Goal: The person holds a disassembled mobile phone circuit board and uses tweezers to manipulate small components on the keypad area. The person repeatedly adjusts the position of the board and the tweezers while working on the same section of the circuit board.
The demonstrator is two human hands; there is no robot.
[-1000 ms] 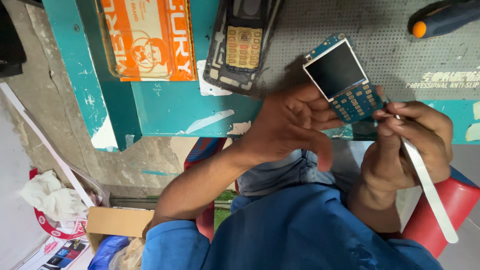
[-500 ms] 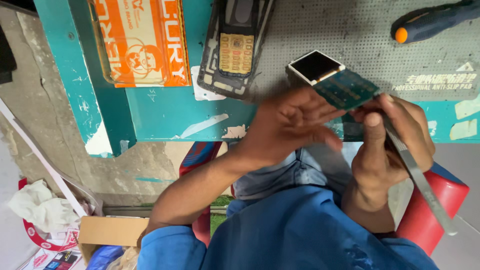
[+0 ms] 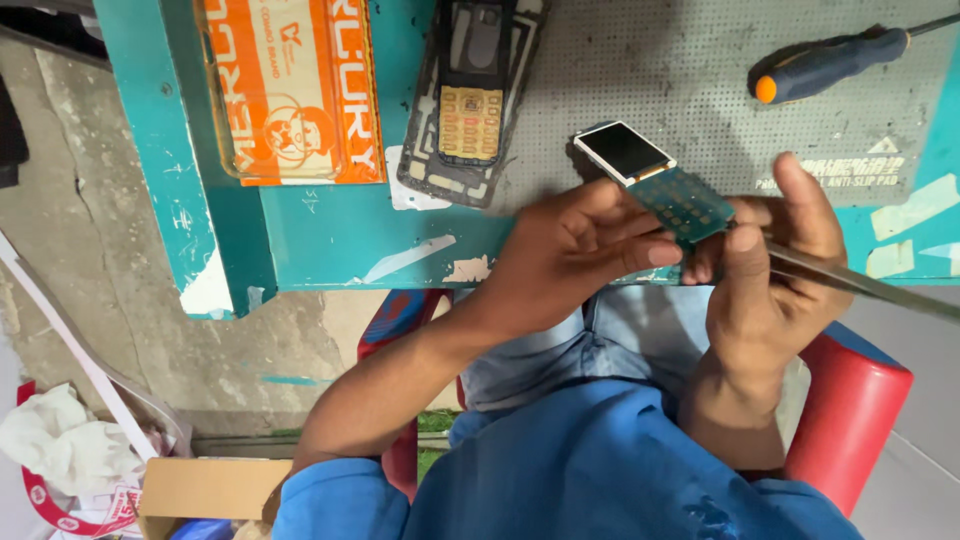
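Head view, the only one: your left hand (image 3: 570,250), in the middle of the frame, is closed around the lower end of a phone circuit board (image 3: 655,180), fingers curled over its green keypad part while the small dark screen sticks up toward the upper middle. Your right hand (image 3: 770,270), just right of it, is clamped on metal tweezers (image 3: 850,282) whose shaft runs off to the right edge; their tip meets the board's right side, though your thumb hides the exact contact. Both hands hover at the near edge of the teal desk (image 3: 330,230). On the desk's grey mat (image 3: 650,60) lie an opened phone frame (image 3: 470,100) at top centre and a screwdriver (image 3: 830,62) at upper right. An orange box (image 3: 295,90) sits at upper left.
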